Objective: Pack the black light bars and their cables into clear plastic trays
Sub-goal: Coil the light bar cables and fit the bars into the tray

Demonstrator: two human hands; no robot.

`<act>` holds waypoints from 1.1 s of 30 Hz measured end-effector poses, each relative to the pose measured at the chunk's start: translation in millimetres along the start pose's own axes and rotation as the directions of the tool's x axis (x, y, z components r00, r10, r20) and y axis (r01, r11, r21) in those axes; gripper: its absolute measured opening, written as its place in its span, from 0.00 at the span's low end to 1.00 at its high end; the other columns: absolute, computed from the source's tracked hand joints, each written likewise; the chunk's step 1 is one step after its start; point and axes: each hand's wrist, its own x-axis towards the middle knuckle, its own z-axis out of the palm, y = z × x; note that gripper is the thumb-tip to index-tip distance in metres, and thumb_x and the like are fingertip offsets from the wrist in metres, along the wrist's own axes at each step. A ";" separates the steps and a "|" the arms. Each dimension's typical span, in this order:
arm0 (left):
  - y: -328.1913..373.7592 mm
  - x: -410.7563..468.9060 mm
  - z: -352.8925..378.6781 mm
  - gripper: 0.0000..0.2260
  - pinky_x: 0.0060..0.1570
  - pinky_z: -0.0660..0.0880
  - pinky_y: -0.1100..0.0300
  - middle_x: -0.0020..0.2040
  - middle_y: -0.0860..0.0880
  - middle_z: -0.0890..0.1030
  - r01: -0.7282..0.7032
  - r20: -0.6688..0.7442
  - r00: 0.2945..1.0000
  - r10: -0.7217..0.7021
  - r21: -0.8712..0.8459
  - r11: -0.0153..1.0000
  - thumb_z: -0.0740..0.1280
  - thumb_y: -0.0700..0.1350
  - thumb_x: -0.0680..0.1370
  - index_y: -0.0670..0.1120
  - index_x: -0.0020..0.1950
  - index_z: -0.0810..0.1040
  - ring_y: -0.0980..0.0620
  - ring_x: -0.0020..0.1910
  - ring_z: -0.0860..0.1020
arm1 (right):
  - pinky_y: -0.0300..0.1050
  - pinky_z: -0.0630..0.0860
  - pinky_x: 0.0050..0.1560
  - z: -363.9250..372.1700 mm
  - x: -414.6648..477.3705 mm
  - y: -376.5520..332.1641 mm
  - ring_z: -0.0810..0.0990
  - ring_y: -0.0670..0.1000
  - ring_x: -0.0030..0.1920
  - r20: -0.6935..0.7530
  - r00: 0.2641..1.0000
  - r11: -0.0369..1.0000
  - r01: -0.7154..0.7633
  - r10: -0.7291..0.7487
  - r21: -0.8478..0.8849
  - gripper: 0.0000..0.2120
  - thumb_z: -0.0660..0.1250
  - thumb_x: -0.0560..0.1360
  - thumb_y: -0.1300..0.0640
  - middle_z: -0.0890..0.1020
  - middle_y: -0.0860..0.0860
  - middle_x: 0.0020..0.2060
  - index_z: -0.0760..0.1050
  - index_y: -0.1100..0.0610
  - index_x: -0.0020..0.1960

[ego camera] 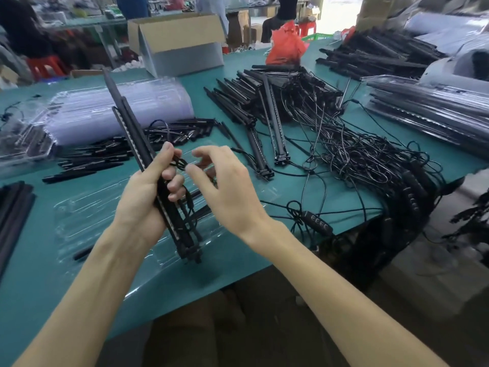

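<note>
A teal table [39, 260] sits in a busy workshop, with a cardboard box [180, 43] and a red bag [287, 43] at its far edge. The left hand [143, 197] has its grip curled round two bars [132, 128], held together above one clear tray [87, 215]. Their long axis tilts from near right up to far left (a cable [180, 163] loops at the fingers). The right hand [227, 192] hovers just beside, grip loosely spread, holding nothing. Farther right lie a pile [251, 102] of bars and a tangle [357, 160] of cables, too many to count.

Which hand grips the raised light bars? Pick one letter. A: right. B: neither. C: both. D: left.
D: the left hand curls its fingers round the light bars; the right hand is beside them with loose fingers.
</note>
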 end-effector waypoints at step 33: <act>-0.3 29.1 -17.3 0.07 0.25 0.66 0.68 0.28 0.55 0.68 0.019 -0.153 0.988 -0.016 0.017 1.000 0.72 0.49 0.78 0.46 0.46 0.81 0.58 0.26 0.69 | 0.34 0.73 0.44 -109.8 -27.2 66.3 0.84 0.42 0.42 -0.142 0.899 0.910 -0.408 0.415 0.078 0.10 0.67 0.79 0.58 0.87 0.45 0.37 0.76 0.53 0.60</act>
